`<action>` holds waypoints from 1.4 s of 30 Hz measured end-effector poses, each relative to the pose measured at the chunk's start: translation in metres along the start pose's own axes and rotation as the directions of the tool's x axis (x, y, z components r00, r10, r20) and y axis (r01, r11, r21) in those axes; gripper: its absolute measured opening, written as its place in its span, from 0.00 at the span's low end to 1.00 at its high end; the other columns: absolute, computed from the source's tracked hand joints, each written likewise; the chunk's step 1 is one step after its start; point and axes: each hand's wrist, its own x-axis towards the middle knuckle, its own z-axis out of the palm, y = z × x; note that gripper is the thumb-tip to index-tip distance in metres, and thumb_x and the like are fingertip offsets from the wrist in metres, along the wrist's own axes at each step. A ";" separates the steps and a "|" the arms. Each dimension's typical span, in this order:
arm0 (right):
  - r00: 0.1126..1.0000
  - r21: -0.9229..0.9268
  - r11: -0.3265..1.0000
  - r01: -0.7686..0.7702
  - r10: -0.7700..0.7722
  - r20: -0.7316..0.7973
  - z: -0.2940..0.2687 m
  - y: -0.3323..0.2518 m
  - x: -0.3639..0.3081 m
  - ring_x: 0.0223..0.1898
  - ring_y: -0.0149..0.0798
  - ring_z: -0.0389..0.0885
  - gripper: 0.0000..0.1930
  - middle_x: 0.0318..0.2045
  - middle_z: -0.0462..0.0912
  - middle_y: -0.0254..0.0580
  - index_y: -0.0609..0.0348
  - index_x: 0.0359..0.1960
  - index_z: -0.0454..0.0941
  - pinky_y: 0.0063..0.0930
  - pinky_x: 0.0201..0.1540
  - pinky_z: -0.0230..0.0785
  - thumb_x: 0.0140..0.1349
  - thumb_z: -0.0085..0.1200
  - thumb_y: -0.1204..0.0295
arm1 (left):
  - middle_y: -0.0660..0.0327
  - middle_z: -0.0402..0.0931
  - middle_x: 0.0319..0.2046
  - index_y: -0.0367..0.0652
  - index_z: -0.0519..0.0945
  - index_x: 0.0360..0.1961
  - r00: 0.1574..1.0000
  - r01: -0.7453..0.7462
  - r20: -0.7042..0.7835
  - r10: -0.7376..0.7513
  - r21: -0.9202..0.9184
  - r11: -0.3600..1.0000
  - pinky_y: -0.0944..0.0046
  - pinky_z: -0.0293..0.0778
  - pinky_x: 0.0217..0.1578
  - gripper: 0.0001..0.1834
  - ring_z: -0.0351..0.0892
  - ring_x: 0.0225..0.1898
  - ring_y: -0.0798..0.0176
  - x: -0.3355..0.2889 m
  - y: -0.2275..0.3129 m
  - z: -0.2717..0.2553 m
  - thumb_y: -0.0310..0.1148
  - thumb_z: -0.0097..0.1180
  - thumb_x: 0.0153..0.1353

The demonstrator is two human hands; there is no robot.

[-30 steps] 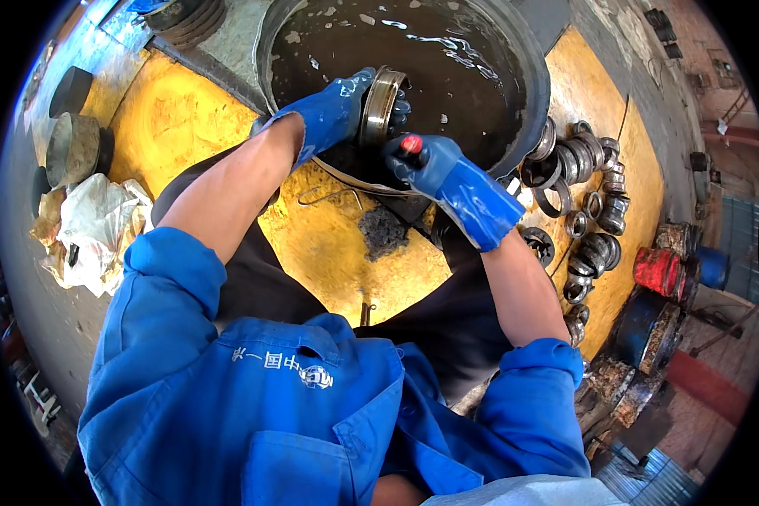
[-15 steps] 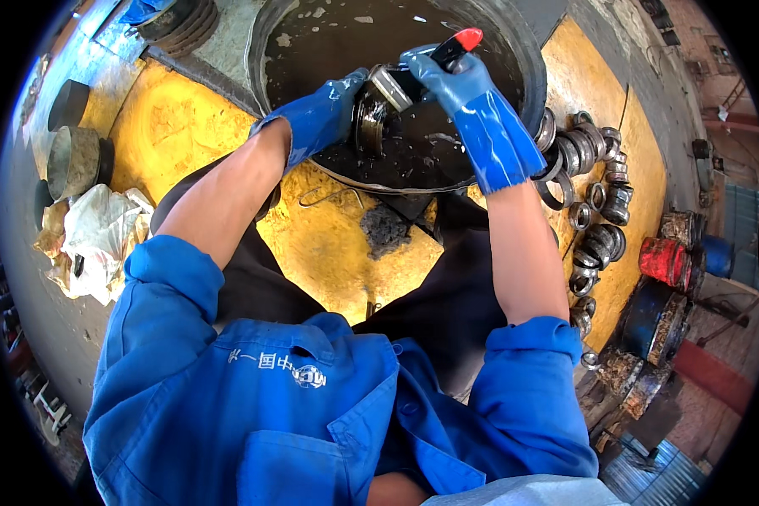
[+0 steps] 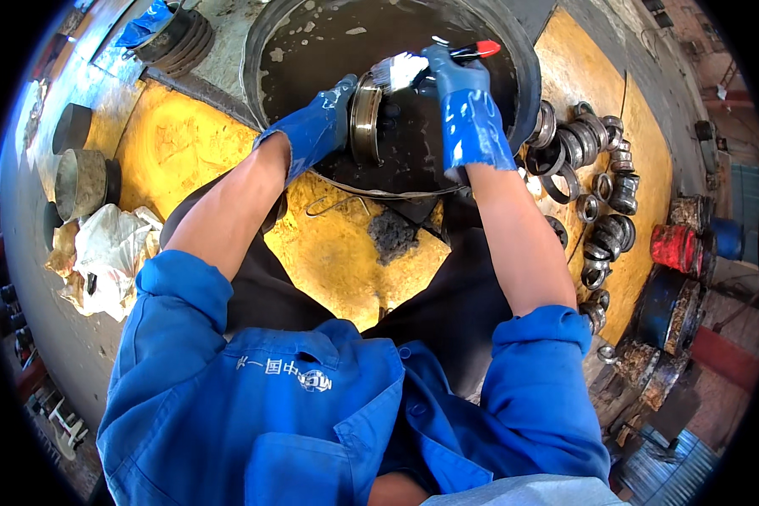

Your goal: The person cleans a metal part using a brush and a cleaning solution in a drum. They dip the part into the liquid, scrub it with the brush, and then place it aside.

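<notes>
A: Where is the steel ring (image 3: 365, 122)?
B: It is above the dark liquid (image 3: 337, 52) of the round basin (image 3: 527, 93), near the basin's closer side. It stands on its edge, and its outer band is shiny.
A: What holds it?
B: The left hand (image 3: 332, 108), in a blue rubber glove. The fingers are bent around the ring's far edge, closed on it; the ring partly hides them.
A: And the right hand (image 3: 460, 78)?
B: It is gloved also, and its fingers are curled closed around a flat brush (image 3: 471, 52). The brush's handle is black with a red end. Its pale head is at the upper rim of the ring, and it seems to touch there.
A: Is there any writing?
B: Yes, on the chest of the blue jacket (image 3: 295, 438) there is white lettering with a round emblem, upside down from here. On the brush I cannot read any.
A: What is around them?
B: To the right, many metal rings (image 3: 584, 145) lie on a yellow sheet (image 3: 177, 126). To the left is a crumpled plastic bag (image 3: 114, 253). Between the knees lies a dark grey clump (image 3: 394, 234).
</notes>
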 end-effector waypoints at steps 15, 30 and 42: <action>0.851 -0.078 0.928 0.365 -0.298 0.433 0.011 0.030 -0.092 0.29 0.49 0.86 0.10 0.27 0.86 0.48 0.53 0.36 0.86 0.35 0.36 0.78 0.58 0.65 0.63 | 0.46 0.83 0.46 0.38 0.75 0.60 0.999 -0.032 -0.028 0.035 0.093 0.995 0.48 0.80 0.48 0.29 0.84 0.47 0.47 -0.021 0.003 0.001 0.53 0.35 0.78; 0.958 0.015 0.997 0.074 -0.075 0.277 0.027 -0.007 -0.001 0.34 0.36 0.87 0.15 0.31 0.88 0.45 0.59 0.35 0.86 0.33 0.43 0.78 0.59 0.63 0.58 | 0.47 0.84 0.44 0.39 0.78 0.57 0.996 -0.072 -0.034 0.085 0.284 0.956 0.50 0.80 0.45 0.27 0.84 0.45 0.49 -0.028 0.011 0.010 0.51 0.38 0.78; 0.999 -0.034 0.999 0.039 -0.040 -0.011 -0.023 -0.011 -0.008 0.33 0.29 0.85 0.11 0.31 0.88 0.36 0.58 0.41 0.87 0.27 0.39 0.78 0.65 0.63 0.64 | 0.47 0.84 0.42 0.40 0.80 0.54 0.953 -0.257 0.128 0.274 0.820 0.511 0.52 0.81 0.43 0.25 0.84 0.43 0.50 -0.022 -0.018 0.022 0.50 0.41 0.77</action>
